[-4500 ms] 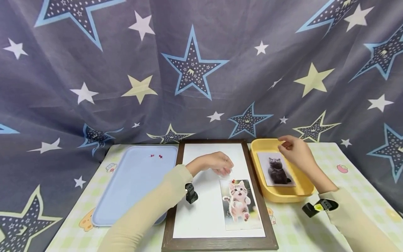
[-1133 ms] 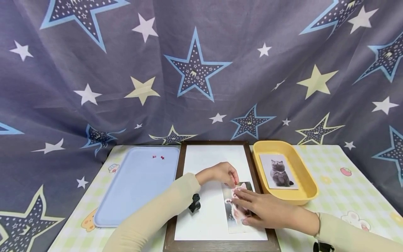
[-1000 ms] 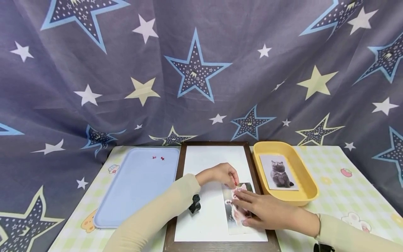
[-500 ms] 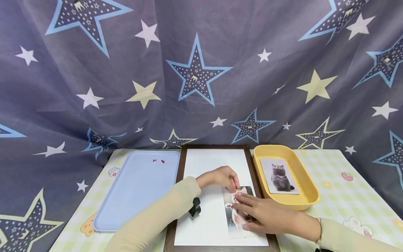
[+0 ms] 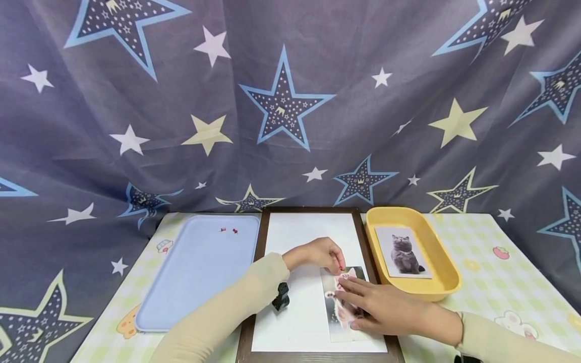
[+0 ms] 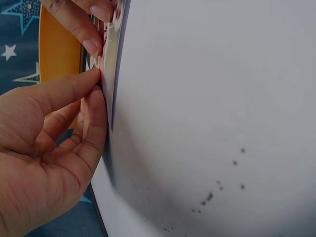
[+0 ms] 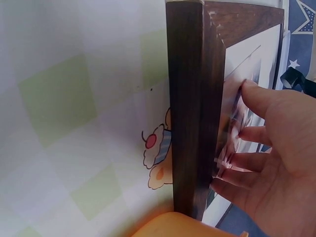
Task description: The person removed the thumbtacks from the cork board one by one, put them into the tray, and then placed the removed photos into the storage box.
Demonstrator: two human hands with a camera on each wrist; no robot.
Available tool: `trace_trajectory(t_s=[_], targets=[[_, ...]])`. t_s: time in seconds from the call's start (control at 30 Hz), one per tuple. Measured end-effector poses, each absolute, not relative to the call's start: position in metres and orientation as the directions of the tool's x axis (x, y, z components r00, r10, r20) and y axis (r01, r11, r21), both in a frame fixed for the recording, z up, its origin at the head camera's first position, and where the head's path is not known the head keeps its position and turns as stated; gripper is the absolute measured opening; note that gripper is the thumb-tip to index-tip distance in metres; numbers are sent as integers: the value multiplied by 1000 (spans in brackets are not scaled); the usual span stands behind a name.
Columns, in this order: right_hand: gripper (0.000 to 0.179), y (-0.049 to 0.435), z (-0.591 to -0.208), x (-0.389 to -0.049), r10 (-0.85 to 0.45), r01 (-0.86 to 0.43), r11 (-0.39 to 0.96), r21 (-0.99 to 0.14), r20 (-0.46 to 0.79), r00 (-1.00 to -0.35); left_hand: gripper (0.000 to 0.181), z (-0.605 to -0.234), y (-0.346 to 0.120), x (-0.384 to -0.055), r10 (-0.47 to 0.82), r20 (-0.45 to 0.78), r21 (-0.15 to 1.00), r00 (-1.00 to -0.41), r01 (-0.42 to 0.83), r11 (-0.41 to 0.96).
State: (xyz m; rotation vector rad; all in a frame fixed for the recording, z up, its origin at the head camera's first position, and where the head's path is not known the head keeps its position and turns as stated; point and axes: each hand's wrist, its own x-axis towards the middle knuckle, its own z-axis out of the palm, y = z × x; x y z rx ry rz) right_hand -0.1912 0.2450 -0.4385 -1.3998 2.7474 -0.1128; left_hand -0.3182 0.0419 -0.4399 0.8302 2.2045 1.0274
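A photo of a striped kitten (image 5: pixel 336 322) lies on the white board (image 5: pixel 290 322) in the dark wooden frame (image 5: pixel 259 242), toward its lower right. My left hand (image 5: pixel 317 253) pinches a red push pin (image 5: pixel 341 268) between thumb and forefinger at the photo's top edge. In the left wrist view those fingertips (image 6: pixel 96 79) meet right against the photo, and they hide the pin. My right hand (image 5: pixel 390 307) rests on the photo with its fingers spread, covering much of the kitten. From the right wrist view, its fingertips (image 7: pixel 249 85) press on the glossy surface.
A yellow tray (image 5: pixel 442 257) to the frame's right holds a photo of a grey cat (image 5: pixel 404 254). On the left, a blue tray (image 5: pixel 195 282) carries two red push pins (image 5: pixel 235 231). Small holes (image 6: pixel 210 196) mark the white board.
Since the oldest frame, my right hand has come from the yellow tray onto the kitten photo. My left hand has moved down to the red pin. Over the last second both hands hold still.
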Motion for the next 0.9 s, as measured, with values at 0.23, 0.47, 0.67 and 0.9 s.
trace_trajectory(t_s=[0.23, 0.47, 0.67, 0.9], targets=[[61, 244, -441, -190, -806, -801, 590, -104, -20, -591, 12, -444, 41, -317, 727, -223, 801, -650, 303, 516], [60, 245, -440, -190, -811, -808, 583, -88, -2, -585, 12, -442, 41, -317, 728, -232, 799, -645, 300, 521], [59, 245, -439, -192, -820, -820, 570, -60, 18, -572, 13, -441, 43, -321, 726, -234, 791, -647, 308, 529], [59, 246, -441, -192, -815, -814, 578, -66, 8, -579, 13, -440, 44, -321, 719, -243, 789, -651, 297, 537]])
